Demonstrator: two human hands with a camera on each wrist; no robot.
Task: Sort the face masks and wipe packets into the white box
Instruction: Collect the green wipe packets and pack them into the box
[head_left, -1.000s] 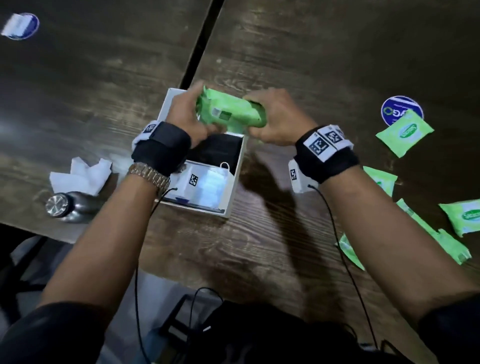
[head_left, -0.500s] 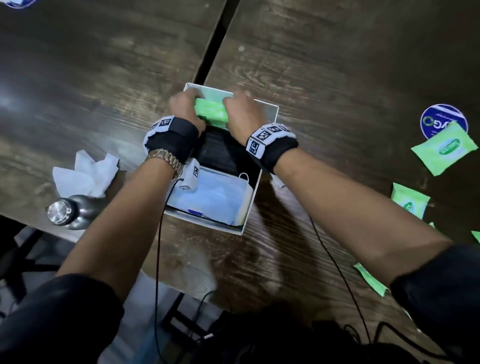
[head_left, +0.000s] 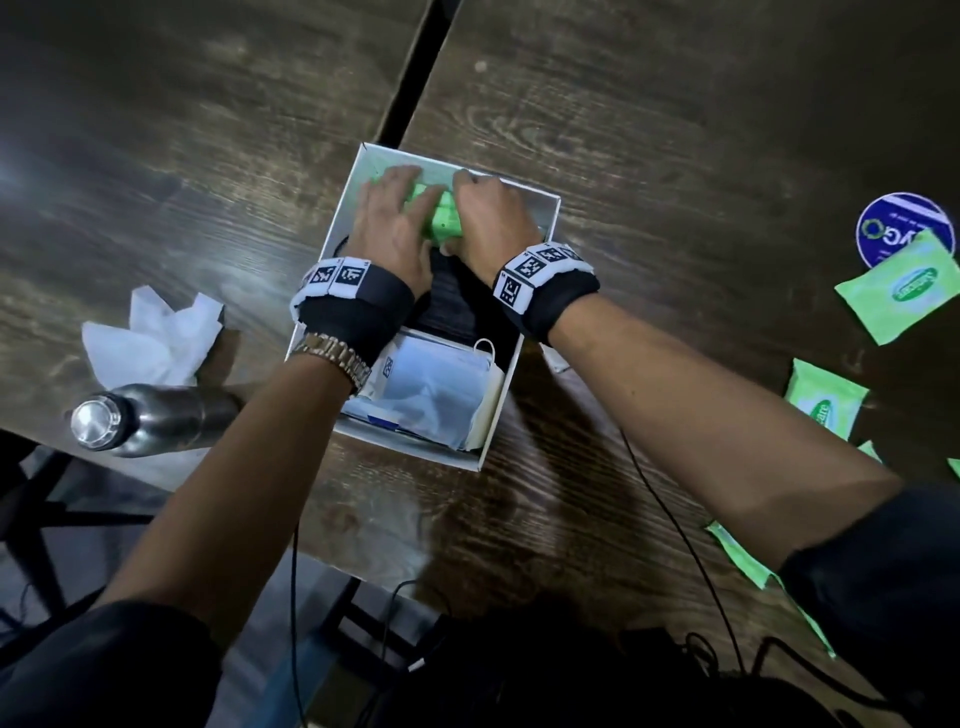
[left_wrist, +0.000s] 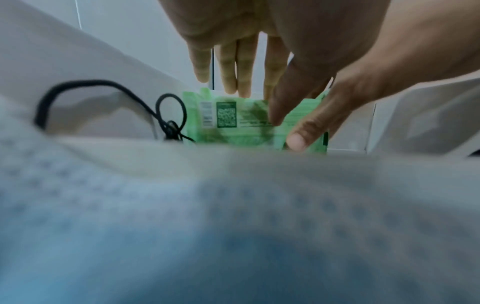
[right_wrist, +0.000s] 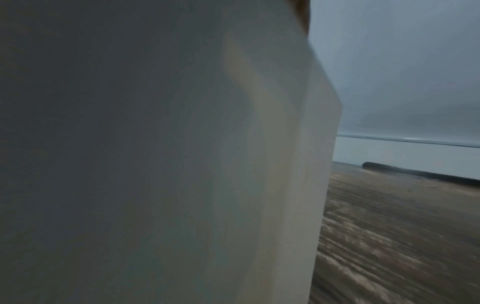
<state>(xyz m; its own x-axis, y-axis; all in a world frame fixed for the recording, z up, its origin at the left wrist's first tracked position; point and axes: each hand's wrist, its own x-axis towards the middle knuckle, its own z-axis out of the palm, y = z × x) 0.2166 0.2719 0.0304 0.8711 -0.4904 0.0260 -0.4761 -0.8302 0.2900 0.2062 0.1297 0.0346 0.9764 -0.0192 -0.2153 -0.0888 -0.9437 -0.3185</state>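
Observation:
The white box (head_left: 535, 244) sits mid-table. Its near end holds light blue face masks (head_left: 436, 395), and black masks (head_left: 457, 301) lie in the middle. A stack of green wipe packets (head_left: 441, 221) stands at the far end. My left hand (head_left: 395, 218) lies on the stack with straight fingers. My right hand (head_left: 488, 218) curls over its right side. In the left wrist view the left fingers (left_wrist: 244, 72) reach the top edge of the green packet (left_wrist: 233, 119), and the right thumb (left_wrist: 296, 139) pinches its front. The box wall (right_wrist: 155, 144) fills the right wrist view.
Loose green wipe packets (head_left: 904, 291) (head_left: 823, 400) (head_left: 743, 556) lie on the table at the right, one on a round blue sticker (head_left: 893, 218). A steel bottle (head_left: 150, 415) and crumpled white tissue (head_left: 150, 332) sit left of the box. A gap (head_left: 415, 67) splits the tabletops.
Both hands brought the green packet stack down from above the box into its far end. The left hand went from gripping the stack to lying flat on it.

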